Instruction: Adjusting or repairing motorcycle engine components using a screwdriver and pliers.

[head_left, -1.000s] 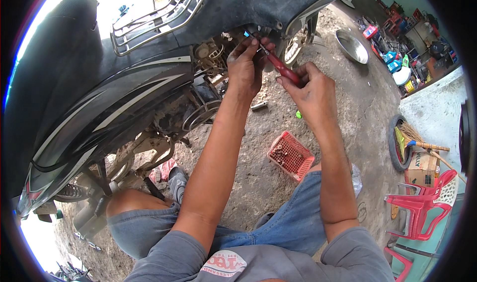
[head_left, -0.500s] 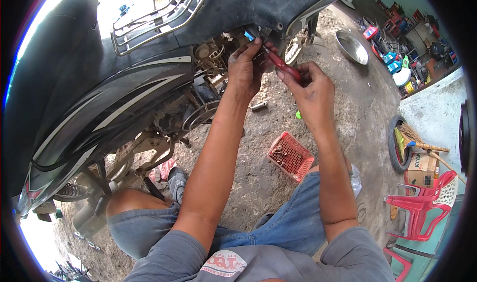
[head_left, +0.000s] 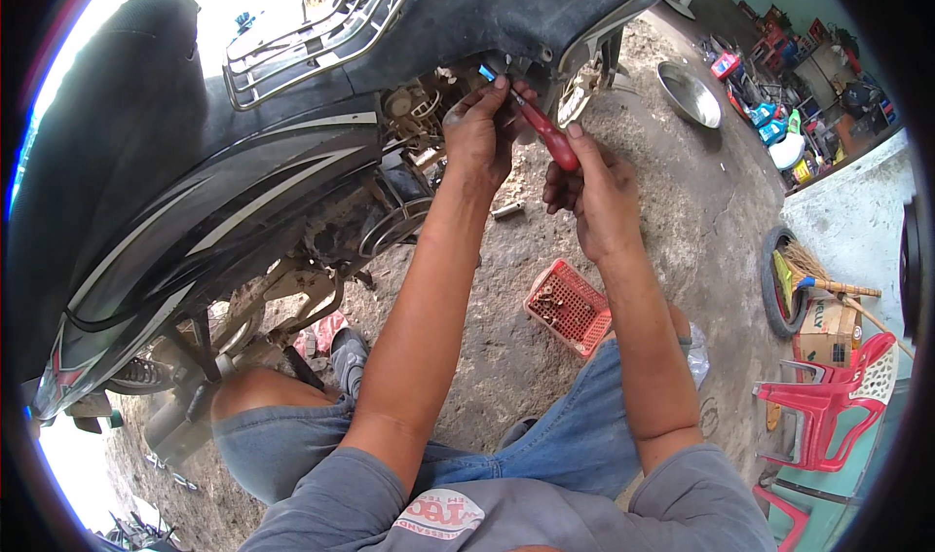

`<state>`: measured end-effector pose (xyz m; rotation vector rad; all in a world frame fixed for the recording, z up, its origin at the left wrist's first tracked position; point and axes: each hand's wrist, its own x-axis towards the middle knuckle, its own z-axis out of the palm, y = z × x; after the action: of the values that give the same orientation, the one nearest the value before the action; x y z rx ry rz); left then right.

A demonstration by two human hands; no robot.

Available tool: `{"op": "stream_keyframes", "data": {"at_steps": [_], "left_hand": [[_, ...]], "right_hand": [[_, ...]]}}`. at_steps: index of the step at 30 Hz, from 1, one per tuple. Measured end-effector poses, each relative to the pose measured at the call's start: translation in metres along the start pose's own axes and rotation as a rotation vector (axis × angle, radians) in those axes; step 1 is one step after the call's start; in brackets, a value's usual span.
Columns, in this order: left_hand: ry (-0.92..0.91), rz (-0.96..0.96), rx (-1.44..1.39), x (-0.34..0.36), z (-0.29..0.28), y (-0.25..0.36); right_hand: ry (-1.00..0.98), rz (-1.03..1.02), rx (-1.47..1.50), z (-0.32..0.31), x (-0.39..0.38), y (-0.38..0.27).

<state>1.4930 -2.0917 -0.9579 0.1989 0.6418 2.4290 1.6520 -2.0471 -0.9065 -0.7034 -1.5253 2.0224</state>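
A red-handled screwdriver [head_left: 551, 137] slants from the motorcycle's [head_left: 487, 17] underside down toward my right. Around the end of its handle, my right hand [head_left: 606, 197] is closed, thumb on top and the other fingers curled beneath. My left hand [head_left: 475, 135] is closed at the shaft, close under the dark body panel. The screwdriver's tip is hidden behind those fingers and the panel. A small blue piece [head_left: 486, 71] shows just above my left fingertips. Exposed engine parts [head_left: 414, 109] lie to the left of that hand.
On the rough ground below sit a red plastic basket [head_left: 570, 309] with small metal parts and a metal cylinder [head_left: 507, 210]. A metal basin [head_left: 690, 94] stands farther right. Along the right side are a tire [head_left: 776, 289], a cardboard box [head_left: 826, 333] and a red chair [head_left: 828, 406].
My right hand has shifted slightly down and left along the handle, its fingers now curled beneath it. The handle's end has tipped a little lower. My left hand stays nearly in place.
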Motion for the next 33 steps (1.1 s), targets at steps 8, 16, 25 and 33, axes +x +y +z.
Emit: {"op": "stream_keyframes", "data": {"at_steps": [8,16,25,33], "left_hand": [[-0.005,0.000,0.004,-0.0010,-0.0013,0.0014],[-0.010,-0.014,-0.028,0.0005,-0.0024,-0.0007],[-0.038,-0.009,-0.035,0.0015,-0.0019,-0.0024],[-0.040,-0.010,-0.051,0.0018,-0.0061,-0.0035]], "right_hand": [[0.021,-0.091,0.002,-0.0005,0.0062,0.0097],[0.025,-0.165,-0.124,-0.0057,0.0088,0.0114],[0.008,-0.244,-0.215,-0.0073,0.0088,0.0082],[0.035,-0.248,-0.254,-0.0046,0.0072,0.0095]]}}
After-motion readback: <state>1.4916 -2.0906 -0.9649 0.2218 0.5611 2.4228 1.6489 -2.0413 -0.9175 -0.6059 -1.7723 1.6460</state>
